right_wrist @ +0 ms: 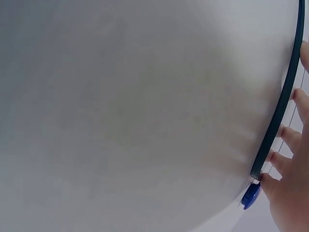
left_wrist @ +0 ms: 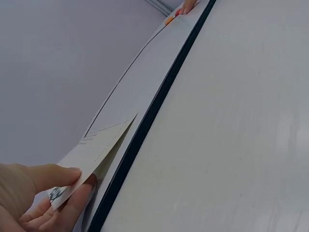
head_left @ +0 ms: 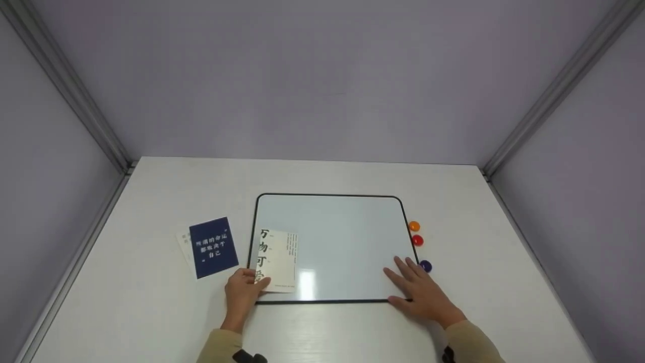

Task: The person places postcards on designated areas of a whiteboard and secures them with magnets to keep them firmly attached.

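Observation:
A cream card [head_left: 282, 259] with dark Chinese lettering lies over the left part of a black-framed whiteboard [head_left: 342, 227]. My left hand [head_left: 243, 295] pinches the card near its lower left, thumb on top and fingers beneath. In the left wrist view, the card [left_wrist: 94, 154] tilts up from the board's surface along its near edge. On the board's lower right corner rests my right hand [head_left: 423, 292], fingers spread and holding nothing. Just beyond its fingertips is a dark blue round magnet [head_left: 426, 265], also visible as a blue disc [right_wrist: 250, 195] in the right wrist view.
Left of the board, a navy card [head_left: 214, 247] with white lettering overlaps a pale card [head_left: 184, 244]. An orange magnet [head_left: 414, 226] and a red magnet [head_left: 417, 240] sit along the board's right edge. The white table [head_left: 322, 176] meets grey walls at the back and sides.

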